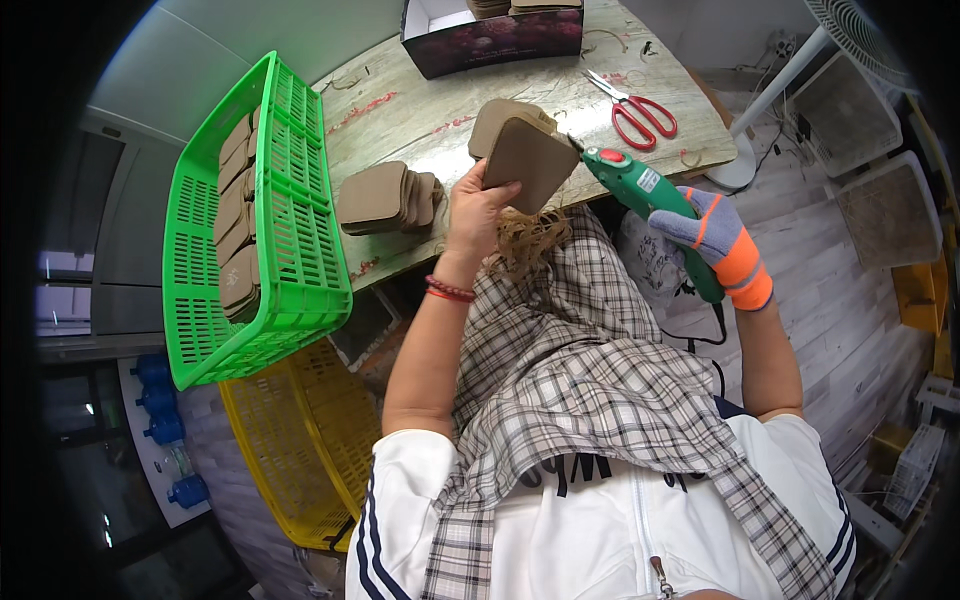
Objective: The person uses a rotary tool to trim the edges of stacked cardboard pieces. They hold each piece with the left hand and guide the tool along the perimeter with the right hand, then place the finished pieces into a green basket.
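Note:
My left hand (476,205), bare, is closed on a flat brown pad (535,165) with rounded corners, held tilted over the table's near edge. More brown pads (490,118) show just behind it; whether my hand holds these too I cannot tell. A grey and orange work glove covers my right hand (715,240), which is wrapped round a green handheld power tool (635,185) with a red button and a cord. The tool's dark tip is at the pad's right edge, touching or very close. Thin brown trimmings (535,245) hang below the pad over my lap.
Left of it stands a pile of brown pads (378,198). A green plastic crate (300,235) holds more, above a yellow crate (295,440). Red-handled scissors (640,115) lie on the table (400,110) near a dark box (490,45). A white fan (790,80) stands at right.

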A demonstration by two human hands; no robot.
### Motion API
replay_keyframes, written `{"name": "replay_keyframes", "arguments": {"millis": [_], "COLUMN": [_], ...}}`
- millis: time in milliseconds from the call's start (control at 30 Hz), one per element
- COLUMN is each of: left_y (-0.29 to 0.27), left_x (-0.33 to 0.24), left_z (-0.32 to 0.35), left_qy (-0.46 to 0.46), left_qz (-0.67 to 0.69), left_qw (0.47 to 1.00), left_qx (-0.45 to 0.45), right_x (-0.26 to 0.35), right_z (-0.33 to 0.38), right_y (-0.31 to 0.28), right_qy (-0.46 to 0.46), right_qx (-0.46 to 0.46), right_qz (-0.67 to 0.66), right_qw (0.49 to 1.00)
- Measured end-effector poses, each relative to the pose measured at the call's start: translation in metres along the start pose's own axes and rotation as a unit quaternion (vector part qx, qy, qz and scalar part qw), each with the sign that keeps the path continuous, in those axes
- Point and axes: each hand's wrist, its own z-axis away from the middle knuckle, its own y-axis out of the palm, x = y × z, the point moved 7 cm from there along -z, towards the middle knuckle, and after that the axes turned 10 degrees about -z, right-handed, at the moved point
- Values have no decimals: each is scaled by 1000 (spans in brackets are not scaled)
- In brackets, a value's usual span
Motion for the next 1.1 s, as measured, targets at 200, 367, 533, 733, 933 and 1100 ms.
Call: {"name": "replay_keyframes", "arguments": {"millis": [200, 367, 533, 733, 933, 1100], "left_y": [-7, -8, -10, -38, -47, -36], "left_x": [-2, 14, 3, -22, -36, -31], "left_z": [5, 17, 22, 15, 13, 16], "left_qy": [-89, -145, -158, -60, -34, -38], "left_qz": [-73, -102, -151, -234, -177, -165], "left_qw": [991, 978, 969, 966, 984, 984], "left_qx": [70, 107, 115, 92, 10, 48], "right_x": [-4, -5, -7, -6, -16, -19], "right_z": [3, -2, -8, -3, -4, -3], "right_y": [10, 21, 23, 28, 35, 47], "right_qy": [-14, 19, 8, 17, 48, 67], "right_qx": [9, 19, 40, 71, 91, 111], "right_qz": [0, -18, -21, 0, -7, -38], "right_qw": [1000, 999, 999, 997, 995, 991]}}
